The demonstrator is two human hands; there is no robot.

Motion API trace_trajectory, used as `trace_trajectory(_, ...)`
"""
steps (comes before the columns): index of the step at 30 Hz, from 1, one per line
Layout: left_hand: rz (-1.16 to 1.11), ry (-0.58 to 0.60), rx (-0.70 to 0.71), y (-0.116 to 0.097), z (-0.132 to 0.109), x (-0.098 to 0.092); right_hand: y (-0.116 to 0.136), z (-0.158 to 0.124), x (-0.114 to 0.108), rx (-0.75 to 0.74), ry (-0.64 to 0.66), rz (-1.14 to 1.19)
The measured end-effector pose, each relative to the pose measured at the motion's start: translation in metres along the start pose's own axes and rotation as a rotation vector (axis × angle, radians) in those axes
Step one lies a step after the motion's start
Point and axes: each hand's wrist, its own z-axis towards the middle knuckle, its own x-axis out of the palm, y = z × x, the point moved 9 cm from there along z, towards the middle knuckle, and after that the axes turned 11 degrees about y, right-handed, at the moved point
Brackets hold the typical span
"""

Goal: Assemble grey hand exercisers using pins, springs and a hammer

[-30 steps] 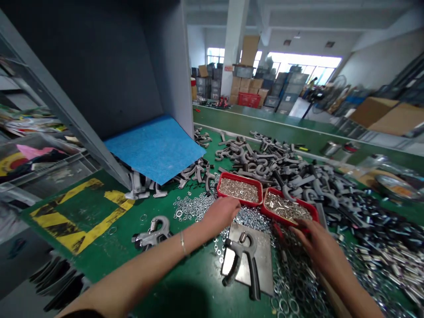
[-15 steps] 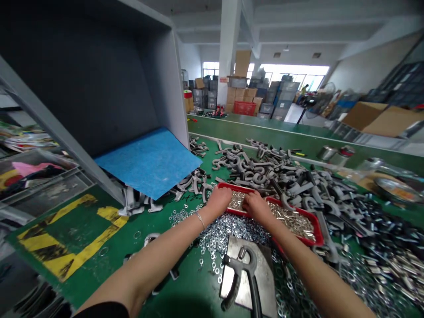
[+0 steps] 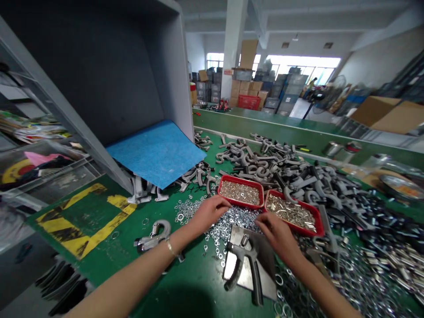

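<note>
My left hand (image 3: 212,212) hovers over the heap of small shiny metal rings (image 3: 237,217), its fingertips pinched together. At the heap's right side my right hand (image 3: 276,230) also has thumb and fingers closed in a pinch. Whatever either hand holds is too small to make out. Just beyond them stands a red tray (image 3: 243,204) of tiny metal pieces. Beside it, a second red tray (image 3: 322,224) contains small metal pins. Between my forearms, a grey and black two-handled tool part (image 3: 247,260) lies on a metal plate (image 3: 244,277), with a small cylinder upright at its top.
Several grey tool castings (image 3: 255,161) pile up behind the trays. Black parts (image 3: 386,223) and loose rings (image 3: 354,269) spread at the right. A large grey bin (image 3: 185,75) with a blue sheet (image 3: 159,152) rises at left. Another tool (image 3: 154,236) lies by my left forearm.
Both hands have drawn back from the red tray of tiny pieces toward me, the left over the rings, the right near the plate. The view has shifted slightly.
</note>
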Motion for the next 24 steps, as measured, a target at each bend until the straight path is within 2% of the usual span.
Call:
trace_trajectory(2, -0.209, 0.038, -0.028, -0.002, -0.034, 0.018, 0.012, -0.040, 0.018, -0.036, 0.053, 0.031)
trace_trajectory(4, -0.427, 0.071, -0.107, 0.001, -0.061, 0.040, 0.021, -0.067, 0.035, -0.067, 0.075, 0.041)
trace_trajectory(7, -0.707, 0.094, -0.232, 0.007, -0.083, 0.070, 0.028, -0.077, 0.053, -0.098, 0.059, -0.003)
trace_trajectory(10, -0.811, 0.119, -0.279, 0.006, -0.088, 0.085, 0.031, -0.071, 0.059, -0.124, 0.032, -0.109)
trace_trajectory(13, -0.706, 0.116, -0.268, 0.001, -0.088, 0.083, 0.034, -0.066, 0.060, -0.142, 0.015, -0.207)
trace_trajectory(17, -0.288, 0.075, -0.140, -0.017, -0.077, 0.072, 0.034, -0.067, 0.064, -0.147, 0.007, -0.245)
trace_trajectory(20, -0.001, 0.106, -0.015, -0.033, -0.064, 0.081, 0.033, -0.069, 0.066, -0.144, 0.010, -0.268)
trace_trajectory(24, 0.180, 0.133, 0.042, -0.038, -0.053, 0.098, 0.034, -0.071, 0.068, -0.165, 0.040, -0.293)
